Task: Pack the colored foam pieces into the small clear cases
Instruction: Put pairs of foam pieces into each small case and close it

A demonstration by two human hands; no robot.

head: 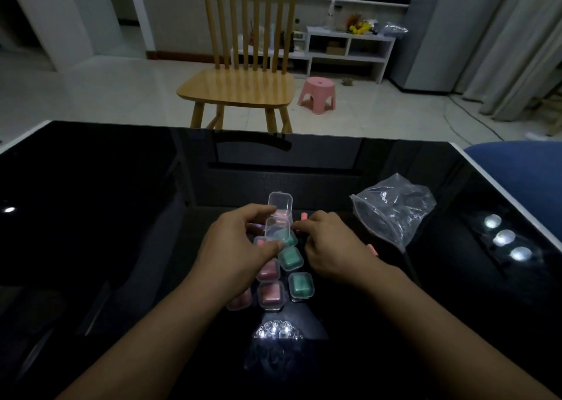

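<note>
Several filled cases (300, 284) lie shut on the bench (121, 217), and while our left hand (234, 244) holds an open case (276, 228), our right hand (331, 247) pinches something we cannot tell, with pink foam pieces (373, 250) left.

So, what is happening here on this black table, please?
A person is packing colored foam pieces into small clear cases on a black glass table. The left hand holds an open case with a green piece inside, and the right hand works beside it. Several closed cases, pink and green, lie in rows near the wrists. Another open case stands behind. A few loose pink pieces remain, and a clear plastic bag lies to the right.
</note>
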